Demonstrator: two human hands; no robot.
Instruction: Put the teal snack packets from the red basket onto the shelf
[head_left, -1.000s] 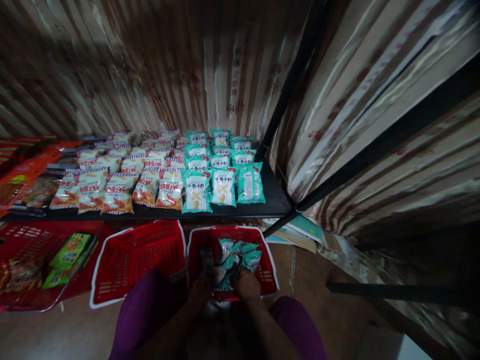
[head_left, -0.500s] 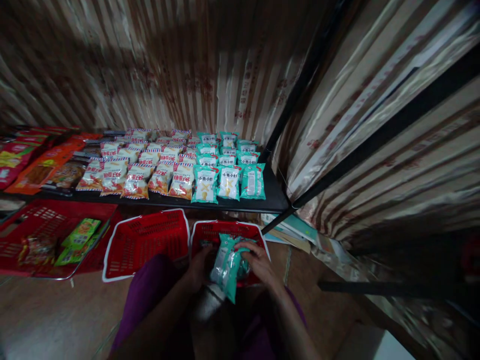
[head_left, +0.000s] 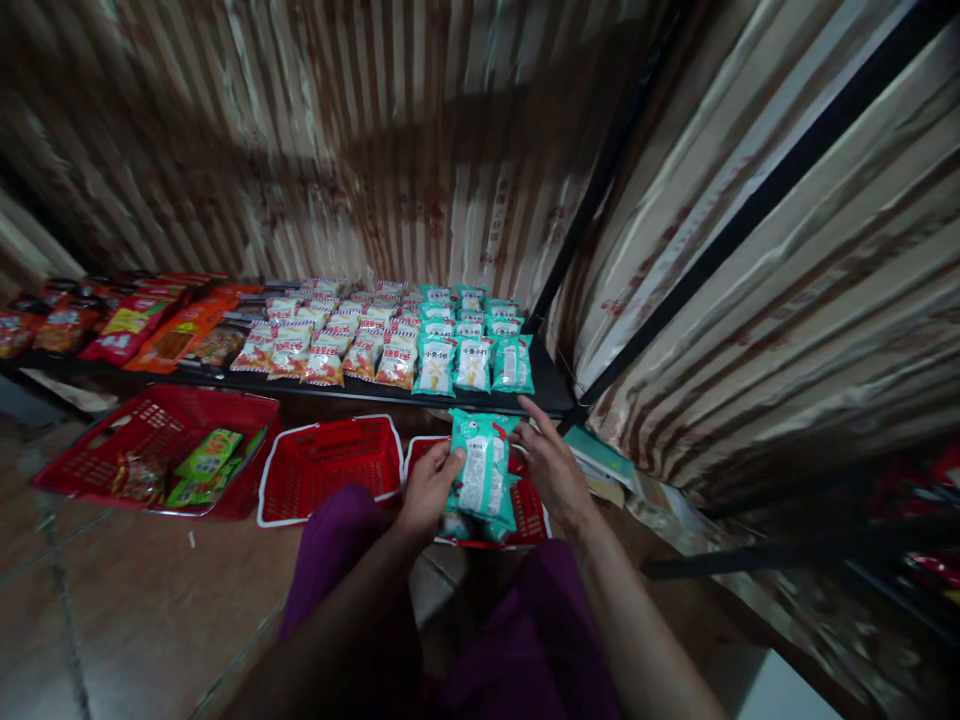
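Observation:
My left hand is closed on the left edge of a teal and white snack bag, its thumb lying over the front. The bag is upright above a red basket, its printed back towards me. At its upper right corner is my right hand, fingers apart and index finger stretched out; whether they touch the bag is hard to tell. More teal packaging shows below the held bag, partly hidden. Ahead, matching teal snack bags stand in rows on a black shelf.
White and orange snack bags and an orange packet fill the shelf further left. Another red basket stands below, beside a larger red basket holding green packets. A black post slants down at the right.
The teal bag has been raised and turned upright, its printed back now towards me. My left hand has come up onto its edge; my right hand's fingers have opened out. The view has shifted left.

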